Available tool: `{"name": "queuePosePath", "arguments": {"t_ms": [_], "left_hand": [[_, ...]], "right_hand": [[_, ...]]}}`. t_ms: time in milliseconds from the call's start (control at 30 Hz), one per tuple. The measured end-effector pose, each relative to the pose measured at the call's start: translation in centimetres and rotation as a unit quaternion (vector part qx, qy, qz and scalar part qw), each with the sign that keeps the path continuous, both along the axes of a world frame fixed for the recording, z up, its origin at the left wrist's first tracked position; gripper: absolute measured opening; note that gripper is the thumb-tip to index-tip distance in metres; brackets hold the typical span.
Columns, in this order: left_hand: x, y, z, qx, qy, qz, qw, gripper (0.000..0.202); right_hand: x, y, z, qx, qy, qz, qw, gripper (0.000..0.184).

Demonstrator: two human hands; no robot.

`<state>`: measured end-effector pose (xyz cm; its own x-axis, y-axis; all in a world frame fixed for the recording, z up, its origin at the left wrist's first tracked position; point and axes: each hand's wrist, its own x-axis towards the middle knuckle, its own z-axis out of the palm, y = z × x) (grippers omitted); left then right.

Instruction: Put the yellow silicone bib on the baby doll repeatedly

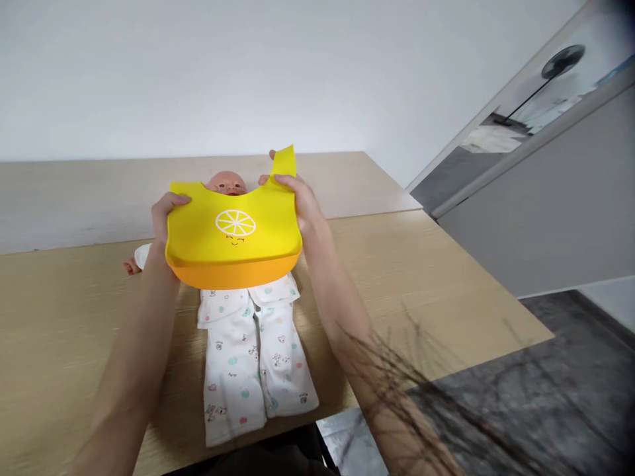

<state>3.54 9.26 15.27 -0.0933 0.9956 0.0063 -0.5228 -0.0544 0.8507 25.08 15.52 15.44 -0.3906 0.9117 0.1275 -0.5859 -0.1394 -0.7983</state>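
A yellow silicone bib (233, 238) with a lemon face drawing and an orange catch pocket is held up over a baby doll (227, 183). My left hand (166, 215) grips the bib's left shoulder strap. My right hand (297, 195) pinches the right strap, whose end sticks up. The doll lies on its back on the wooden table (446, 277), head away from me, dressed in a white patterned sleepsuit (253, 357). The bib hides the doll's chest; only its face and one small hand at the left show.
A second, paler table surface (74, 198) runs behind, against a white wall. The table's right edge drops to a dark floor (570, 396). A grey partition (546, 198) stands at the right, with a floor fan (560, 63) beyond it.
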Motion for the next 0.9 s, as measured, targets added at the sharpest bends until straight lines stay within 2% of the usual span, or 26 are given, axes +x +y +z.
{"name": "queuePosePath", "arguments": {"t_ms": [67, 133, 233, 300, 467, 633, 833, 900], "left_hand": [[-1.0, 1.4, -1.0, -0.001, 0.015, 0.021, 1.000, 0.038], [-1.7, 2.6, -1.9, -0.004, 0.071, 0.046, 0.996, 0.041], [-2.5, 4.0, -3.2, -0.035, 0.156, 0.110, 0.981, 0.023], [-2.8, 4.6, -4.1, -0.065, 0.181, 0.144, 0.971, 0.012], [-3.2, 5.0, -5.9, -0.085, 0.168, 0.147, 0.971, 0.013], [-2.7, 4.9, -6.6, -0.107, 0.164, 0.153, 0.969, 0.013], [-2.6, 5.0, -6.3, -0.152, 0.133, 0.148, 0.968, 0.011], [-2.9, 5.4, -6.2, -0.158, 0.117, 0.136, 0.971, 0.019]], "right_hand": [[-0.3, 1.1, -1.0, 0.025, -0.049, -0.041, 0.998, 0.035], [-0.6, 1.9, -2.0, 0.048, -0.082, -0.069, 0.993, 0.044], [-1.0, 3.0, -3.4, 0.049, -0.123, -0.103, 0.986, 0.036], [-1.3, 3.7, -4.2, 0.038, -0.140, -0.119, 0.982, 0.028], [-1.8, 5.4, -5.1, 0.026, -0.123, -0.132, 0.983, 0.023], [-2.3, 7.0, -5.2, -0.011, -0.131, -0.153, 0.979, 0.015], [-2.8, 7.9, -6.1, -0.015, -0.129, -0.158, 0.979, 0.015], [-3.2, 8.2, -6.6, -0.035, -0.124, -0.152, 0.980, 0.016]]}}
